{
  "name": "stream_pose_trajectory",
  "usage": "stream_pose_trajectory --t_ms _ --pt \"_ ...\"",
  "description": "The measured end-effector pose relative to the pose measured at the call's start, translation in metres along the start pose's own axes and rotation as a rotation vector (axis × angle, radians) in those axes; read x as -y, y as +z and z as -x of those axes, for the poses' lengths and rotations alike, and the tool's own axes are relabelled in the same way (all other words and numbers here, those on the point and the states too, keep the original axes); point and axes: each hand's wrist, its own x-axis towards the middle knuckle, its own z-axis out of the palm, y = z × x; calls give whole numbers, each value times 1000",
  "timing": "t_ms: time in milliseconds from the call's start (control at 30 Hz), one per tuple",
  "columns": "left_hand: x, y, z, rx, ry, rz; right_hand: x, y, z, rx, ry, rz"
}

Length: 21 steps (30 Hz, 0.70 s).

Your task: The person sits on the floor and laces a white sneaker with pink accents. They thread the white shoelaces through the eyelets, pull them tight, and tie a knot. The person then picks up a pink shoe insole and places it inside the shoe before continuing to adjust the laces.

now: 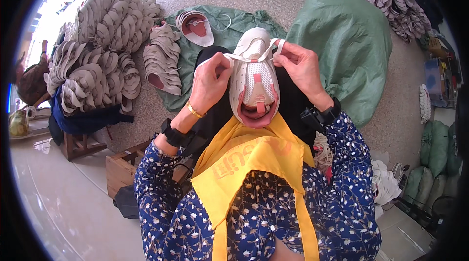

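Note:
A white shoe upper [241, 81] with pink trim lies on my lap, its toe pointing away from me and its pink collar against the yellow apron [244, 151]. A flat white shoelace [265, 57] crosses the upper near the toe end of the tongue. On the left side my left hand [211, 79] is closed on one end of the lace. My right hand [299, 64] pinches the other end beside the toe, with a loop standing up from its fingers. Both hands are level with the front eyelets. Several eyelets nearer me show no lace.
A stacked row of uppers [163, 61] and a single upper [196, 27] lie on green sheeting [222, 19] ahead left. Large piles of uppers [93, 73] rise at the left. A bulging green sack [342, 46] sits ahead right. A wooden crate [118, 173] stands by my left elbow.

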Motion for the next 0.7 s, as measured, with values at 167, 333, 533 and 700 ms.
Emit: stream_pose_trajectory --t_ms 167,333,533,700 --pt "23 8 -7 -8 -84 262 3 8 1 33 90 -215" --pt "15 6 -8 85 -132 344 1 9 1 19 30 -93" --pt "8 9 -9 91 -147 563 32 8 -10 133 -283 464" --pt "7 13 -10 80 -164 684 34 14 -13 173 -203 459"
